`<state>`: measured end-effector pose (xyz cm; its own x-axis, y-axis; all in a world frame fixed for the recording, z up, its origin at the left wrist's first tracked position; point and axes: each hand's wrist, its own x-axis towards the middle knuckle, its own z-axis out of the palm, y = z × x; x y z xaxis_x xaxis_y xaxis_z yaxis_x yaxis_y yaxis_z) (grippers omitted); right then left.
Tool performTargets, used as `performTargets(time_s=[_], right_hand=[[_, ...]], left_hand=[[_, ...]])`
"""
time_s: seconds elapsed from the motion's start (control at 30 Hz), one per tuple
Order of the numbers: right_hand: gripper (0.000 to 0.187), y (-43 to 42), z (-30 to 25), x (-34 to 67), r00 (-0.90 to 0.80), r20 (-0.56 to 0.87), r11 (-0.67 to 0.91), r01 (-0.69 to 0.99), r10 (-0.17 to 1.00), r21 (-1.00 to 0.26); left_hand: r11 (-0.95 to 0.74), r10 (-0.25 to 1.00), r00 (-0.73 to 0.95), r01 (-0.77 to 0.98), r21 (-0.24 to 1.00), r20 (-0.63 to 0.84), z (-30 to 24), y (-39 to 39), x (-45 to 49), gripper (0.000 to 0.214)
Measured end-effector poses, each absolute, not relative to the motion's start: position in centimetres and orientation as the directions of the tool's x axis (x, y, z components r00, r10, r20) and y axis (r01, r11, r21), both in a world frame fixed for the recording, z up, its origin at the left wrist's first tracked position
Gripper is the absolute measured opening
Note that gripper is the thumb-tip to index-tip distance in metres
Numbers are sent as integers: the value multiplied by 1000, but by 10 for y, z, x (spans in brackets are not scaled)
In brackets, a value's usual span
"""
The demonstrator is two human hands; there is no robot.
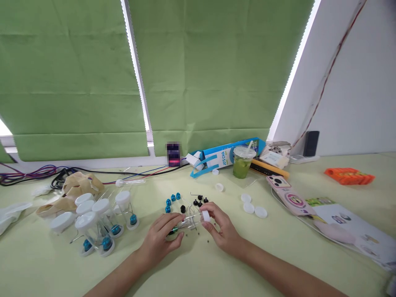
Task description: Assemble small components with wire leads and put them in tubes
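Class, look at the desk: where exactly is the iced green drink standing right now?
In the head view, the iced green drink stands at the back of the desk, centre-right, just in front of the blue carton under the green blinds.

Clear tube sideways, white cap

I see a pale yellow-green worktop, green blinds, white caps, blue knobs beside black knobs, an orange block, a green drink and a pink patterned phone.
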<state>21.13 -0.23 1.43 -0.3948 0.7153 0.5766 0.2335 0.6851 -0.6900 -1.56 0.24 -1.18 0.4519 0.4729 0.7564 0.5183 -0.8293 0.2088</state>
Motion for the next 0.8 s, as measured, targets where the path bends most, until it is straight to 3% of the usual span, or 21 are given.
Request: performTargets(time_s=[0.8], right_hand=[[27, -3, 14, 215, -439, 587, 724, 276, 680, -632]], left_hand=[[-834, 439, 452, 527, 164, 777, -12, 0, -14, 42]])
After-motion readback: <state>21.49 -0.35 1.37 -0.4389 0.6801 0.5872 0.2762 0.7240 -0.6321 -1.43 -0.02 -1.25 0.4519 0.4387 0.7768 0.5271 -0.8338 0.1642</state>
